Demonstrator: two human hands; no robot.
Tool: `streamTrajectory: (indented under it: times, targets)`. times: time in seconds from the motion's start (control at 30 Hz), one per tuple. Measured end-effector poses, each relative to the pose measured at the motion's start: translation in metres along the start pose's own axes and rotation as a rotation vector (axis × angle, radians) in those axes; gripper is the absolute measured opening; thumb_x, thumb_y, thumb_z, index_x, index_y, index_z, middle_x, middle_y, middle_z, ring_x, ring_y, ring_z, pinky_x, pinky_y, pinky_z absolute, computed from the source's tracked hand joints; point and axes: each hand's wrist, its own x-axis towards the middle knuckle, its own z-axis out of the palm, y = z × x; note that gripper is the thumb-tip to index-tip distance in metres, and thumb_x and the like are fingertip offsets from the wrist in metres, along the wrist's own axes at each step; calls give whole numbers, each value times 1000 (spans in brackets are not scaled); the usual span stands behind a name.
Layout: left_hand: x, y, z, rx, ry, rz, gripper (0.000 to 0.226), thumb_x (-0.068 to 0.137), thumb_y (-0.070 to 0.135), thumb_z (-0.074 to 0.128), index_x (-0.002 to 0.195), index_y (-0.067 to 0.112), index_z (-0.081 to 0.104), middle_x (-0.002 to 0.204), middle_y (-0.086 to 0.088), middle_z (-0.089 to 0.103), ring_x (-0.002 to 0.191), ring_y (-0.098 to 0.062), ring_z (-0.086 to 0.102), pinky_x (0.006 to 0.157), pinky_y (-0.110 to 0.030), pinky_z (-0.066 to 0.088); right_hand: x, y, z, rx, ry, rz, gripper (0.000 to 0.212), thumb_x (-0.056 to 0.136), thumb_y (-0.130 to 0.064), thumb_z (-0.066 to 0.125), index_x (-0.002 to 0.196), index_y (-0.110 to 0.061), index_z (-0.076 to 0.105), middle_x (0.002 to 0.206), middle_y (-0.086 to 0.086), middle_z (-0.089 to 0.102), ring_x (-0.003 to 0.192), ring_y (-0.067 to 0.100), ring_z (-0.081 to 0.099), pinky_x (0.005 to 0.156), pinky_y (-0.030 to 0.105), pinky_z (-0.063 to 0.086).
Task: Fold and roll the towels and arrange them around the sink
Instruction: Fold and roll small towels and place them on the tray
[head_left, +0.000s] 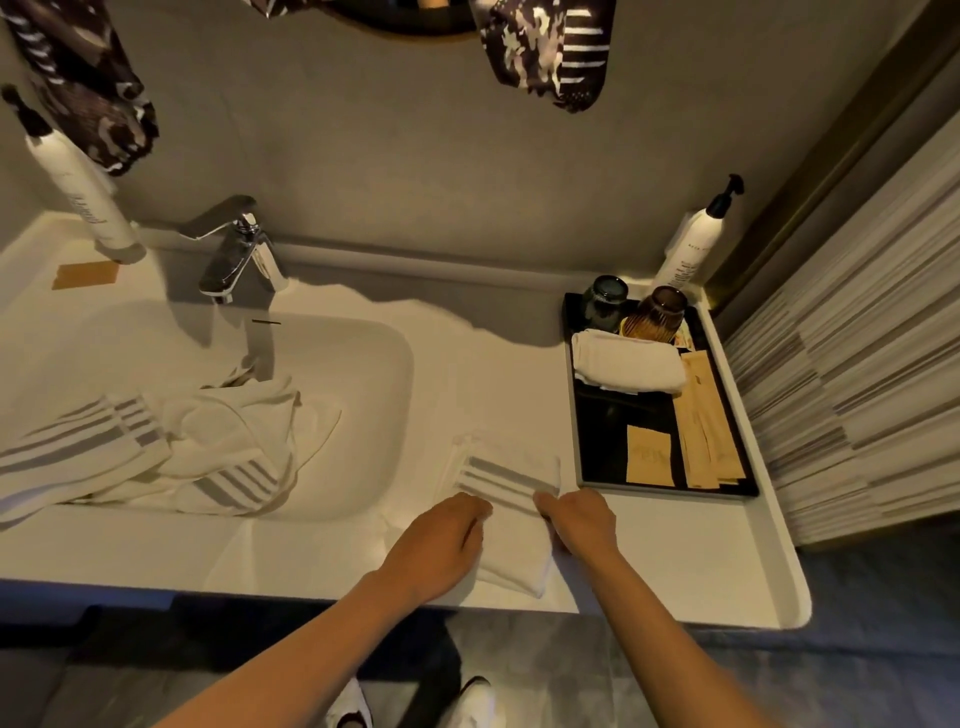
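A small white towel with grey stripes (511, 499) lies folded into a narrow strip on the counter right of the sink (384, 395). My left hand (447, 530) grips its left edge and my right hand (579, 522) grips its right edge, fingers curled at the fold just below the stripes. Several crumpled white striped towels (197, 452) lie heaped in the sink basin, spilling over its left rim. A rolled white towel (628, 366) rests on the black tray (582, 457) at the right.
The tray also carries two dark cups (657, 312) and paper amenity packets (701, 431). A pump bottle (693, 244) stands behind it, another bottle (88, 202) at the back left beside the chrome tap (241, 249). The counter's front edge runs just below my hands.
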Motion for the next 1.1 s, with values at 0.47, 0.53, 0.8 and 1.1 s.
streamTrajectory:
  times: [0.47,0.53,0.8,1.1]
  targets:
    - [34,9,-51,-785,19,-601,30,97,42,54,91,18,71,96,-9,74,93,-29,68,75,-29,49,-49,-59,62,-157,-57,-564,26,96,-36,47,97,-19,67,98,4,68,87,20,64,72,31,49]
    - [37,-1,-52,-390,66,-521,15,95,35,58,87,23,62,97,-5,70,89,-23,65,67,-26,43,-51,-50,71,-227,-39,-666,27,97,-31,43,102,-17,66,103,5,66,91,21,62,74,31,49]
    - [67,-41,-54,63,106,-220,68,89,35,67,146,19,34,144,-7,40,123,-27,48,96,-40,46,-62,-38,97,-809,225,-832,24,81,-37,59,78,-16,70,88,5,66,69,27,57,53,33,37]
    - [114,-44,-67,122,-180,-294,52,85,33,70,128,8,51,121,-14,59,110,-31,56,86,-35,44,-54,-38,107,-555,226,-585,39,88,-39,58,122,-21,53,122,4,52,101,25,53,75,37,52]
